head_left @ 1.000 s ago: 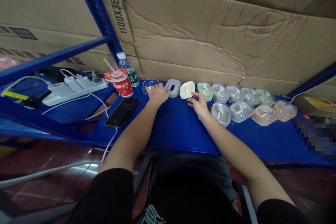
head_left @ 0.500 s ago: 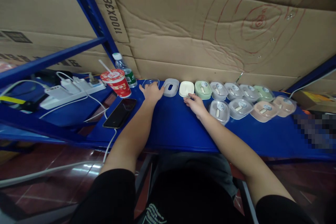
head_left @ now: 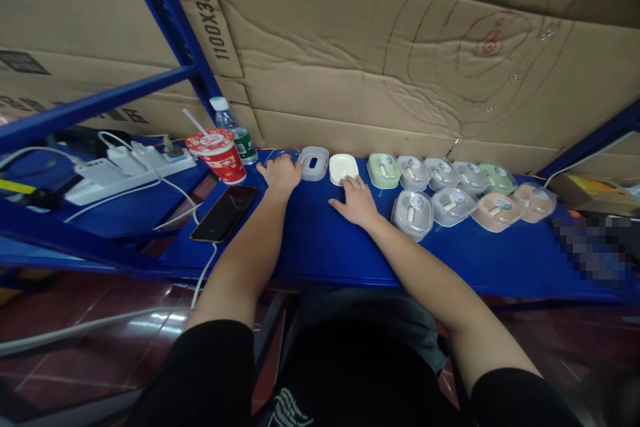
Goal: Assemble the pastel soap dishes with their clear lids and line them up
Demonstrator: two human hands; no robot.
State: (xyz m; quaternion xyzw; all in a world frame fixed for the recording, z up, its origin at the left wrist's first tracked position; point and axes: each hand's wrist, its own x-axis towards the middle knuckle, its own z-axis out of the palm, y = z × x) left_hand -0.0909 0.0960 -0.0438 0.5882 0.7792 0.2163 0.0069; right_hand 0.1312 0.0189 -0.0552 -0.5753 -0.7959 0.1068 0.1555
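Observation:
My left hand reaches to the back of the blue tabletop, palm down with fingers apart over a clear plastic lid. That lid is partly hidden by the fingers. Just right of it lies a grey tray with an oval slot. A cream square dish comes after it, close beside the tray. My right hand lies with outstretched fingers at the front edge of the cream dish, thumb spread to the left. The fingertips appear to touch the dish.
Several lidded boxes in green, grey and pink stand in two rows at right. Leftward are a phone, a red paper cup, a water bottle and a power strip. Cardboard walls the back.
The cream dish and the grey tray have shifted slightly left, widening the gap to the green box. My right hand has moved left with them, its fingers now over the dish's front edge.

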